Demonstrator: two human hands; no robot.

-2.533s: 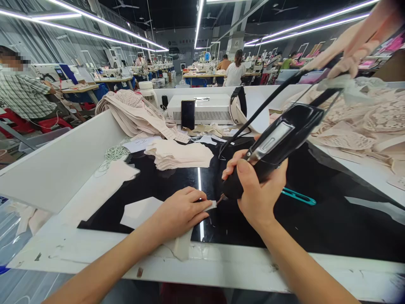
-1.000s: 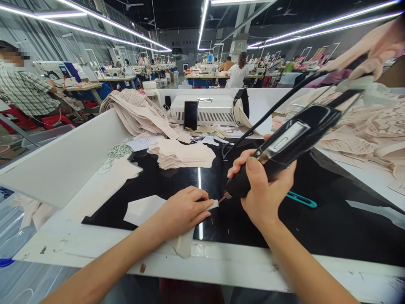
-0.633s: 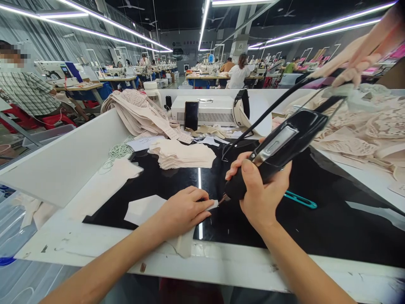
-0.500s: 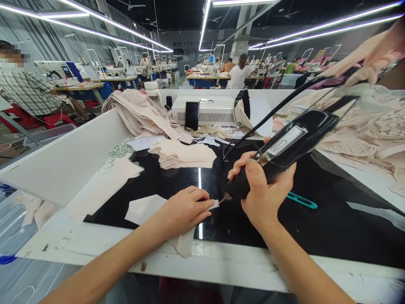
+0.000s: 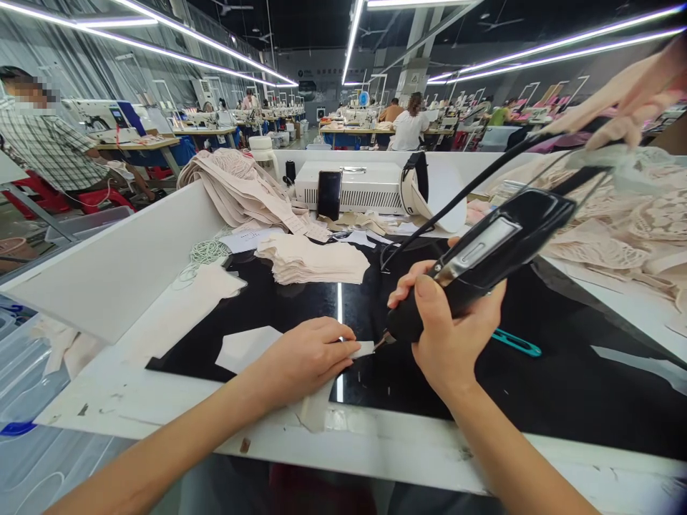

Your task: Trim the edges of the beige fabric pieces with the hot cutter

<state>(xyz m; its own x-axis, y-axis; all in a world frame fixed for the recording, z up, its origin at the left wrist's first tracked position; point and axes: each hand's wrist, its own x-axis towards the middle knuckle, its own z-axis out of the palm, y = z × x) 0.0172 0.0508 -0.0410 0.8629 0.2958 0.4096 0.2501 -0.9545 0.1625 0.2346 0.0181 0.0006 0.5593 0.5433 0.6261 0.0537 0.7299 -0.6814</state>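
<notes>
My right hand [image 5: 456, 329] is wrapped round a black handheld tool [image 5: 483, 250] with a cord and a thin metal tip. The tip points down-left and meets, or nearly meets, the end of a narrow pale strip [image 5: 366, 348]. My left hand [image 5: 316, 350] presses the strip on the black mat [image 5: 408, 390], its fingers together. A pale fabric piece [image 5: 315, 409] hangs from under that hand over the mat's front edge. To its left lies a white cut piece [image 5: 247, 346]. A stack of beige fabric pieces [image 5: 314, 259] sits further back.
A teal cutter [image 5: 516, 342] lies right of my right hand. Behind are a phone [image 5: 329, 194], a white vented box [image 5: 370, 187] and beige fabric strips [image 5: 236, 187]. Another person's hand [image 5: 627, 107] shows at the upper right, above lace pieces [image 5: 655, 222]. Green thread [image 5: 208, 252] lies left.
The view has shifted slightly. My left fingers sit a little further back from the strip's end, and more of the strip shows. My right hand keeps the same hold on the tool.
</notes>
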